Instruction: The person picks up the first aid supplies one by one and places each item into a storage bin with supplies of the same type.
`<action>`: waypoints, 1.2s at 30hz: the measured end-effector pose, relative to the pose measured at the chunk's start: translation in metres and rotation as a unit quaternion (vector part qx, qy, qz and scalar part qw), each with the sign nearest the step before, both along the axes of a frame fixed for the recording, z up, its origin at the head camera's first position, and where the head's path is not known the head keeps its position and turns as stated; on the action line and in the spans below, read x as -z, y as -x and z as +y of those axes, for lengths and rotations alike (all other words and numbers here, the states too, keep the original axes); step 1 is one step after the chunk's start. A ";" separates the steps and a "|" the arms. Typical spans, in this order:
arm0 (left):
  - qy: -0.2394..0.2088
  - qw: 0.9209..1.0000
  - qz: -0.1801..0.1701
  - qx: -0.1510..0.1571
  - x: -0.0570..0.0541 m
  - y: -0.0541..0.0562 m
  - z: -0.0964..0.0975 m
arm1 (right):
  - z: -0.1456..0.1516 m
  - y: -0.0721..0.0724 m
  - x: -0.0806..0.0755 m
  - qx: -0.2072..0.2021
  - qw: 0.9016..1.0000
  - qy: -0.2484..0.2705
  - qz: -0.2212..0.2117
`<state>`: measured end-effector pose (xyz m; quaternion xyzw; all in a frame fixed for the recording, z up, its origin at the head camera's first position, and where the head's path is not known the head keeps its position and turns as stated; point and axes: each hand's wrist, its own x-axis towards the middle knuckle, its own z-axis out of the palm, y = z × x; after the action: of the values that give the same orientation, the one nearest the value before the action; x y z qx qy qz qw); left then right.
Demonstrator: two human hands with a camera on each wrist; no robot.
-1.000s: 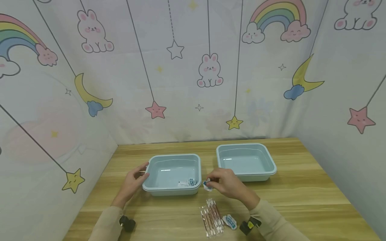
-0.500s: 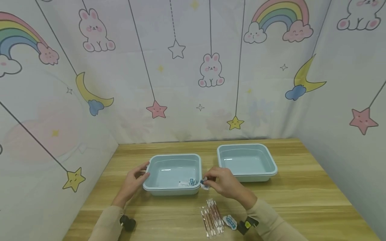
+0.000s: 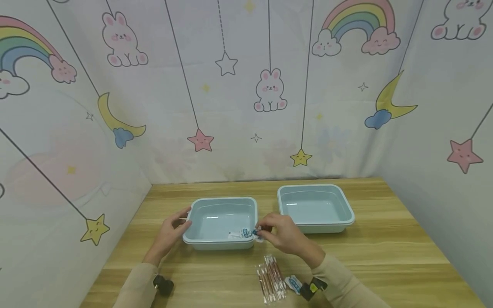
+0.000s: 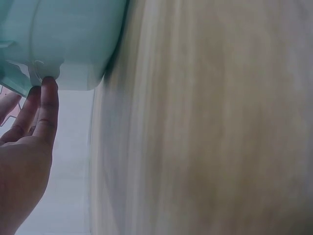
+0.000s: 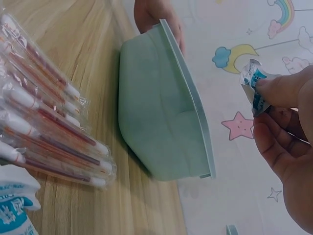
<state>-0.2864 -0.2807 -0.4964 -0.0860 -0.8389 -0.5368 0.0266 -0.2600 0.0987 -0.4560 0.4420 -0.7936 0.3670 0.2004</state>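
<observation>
Since the packet (image 5: 250, 77) pinched between the right hand (image 3: 285, 234)'s thumb and fingers looks light, thin and slick, best hold is an edge. Blue tub (image 3: 212, 229) sits just left of those fingertips, left hand (image 3: 169, 233)'s fingers fairly straight against its outer wall. Only head view shows another packet (image 3: 245, 232) inside.

Your table (image 3: 208, 273) bears one tub (image 3: 219, 246) touching your left fingers (image 4: 49, 105), a second tub (image 3: 327, 228) beyond and right of your right fingers (image 5: 275, 144), and, nearer you than those fingers, swabs (image 3: 271, 279) with a packet (image 3: 293, 284) just beside them.
</observation>
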 end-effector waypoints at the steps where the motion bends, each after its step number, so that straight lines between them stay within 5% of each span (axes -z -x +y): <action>1: -0.001 1.000 -0.002 -0.002 0.003 0.002 -0.001 | 0.000 0.000 0.000 0.000 1.000 -0.001 0.001; 15: 0.000 1.000 0.000 -0.008 0.018 0.011 -0.008 | -0.004 -0.001 -0.004 0.006 1.000 -0.005 -0.003; 36: -0.007 1.000 0.009 -0.011 0.017 0.010 -0.006 | -0.018 0.009 -0.009 0.000 0.999 0.025 0.035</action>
<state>-0.2964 -0.2869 -0.5129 -0.0816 -0.8356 -0.5417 0.0404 -0.2689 0.0809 -0.4470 0.4496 -0.7765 0.3709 0.2394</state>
